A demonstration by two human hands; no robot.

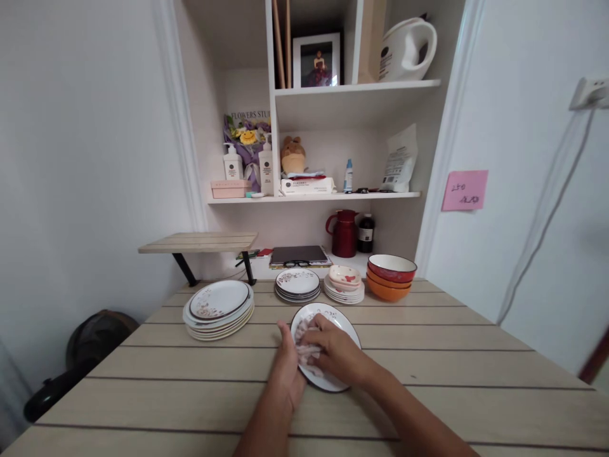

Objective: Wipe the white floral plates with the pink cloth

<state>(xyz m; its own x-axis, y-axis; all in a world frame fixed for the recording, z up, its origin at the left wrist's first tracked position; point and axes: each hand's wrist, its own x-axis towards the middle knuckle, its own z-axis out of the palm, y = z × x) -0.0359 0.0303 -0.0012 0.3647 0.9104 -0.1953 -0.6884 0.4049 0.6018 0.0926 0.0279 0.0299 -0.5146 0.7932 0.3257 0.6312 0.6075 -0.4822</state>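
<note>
A white plate with a dark rim and a small printed pattern is held tilted above the near middle of the table. My left hand grips its left edge, thumb raised on the near side and the other fingers hidden behind or under the plate. Bunched in my right hand is a pale pinkish cloth, pressed against the plate's face. The fingers curl over the cloth, so part of it is hidden.
Beyond the hands stand a large plate stack, a smaller plate stack, small dishes and nested bowls. A raised wooden stand is at the back left. Behind sit a red jug and a dark laptop-like slab.
</note>
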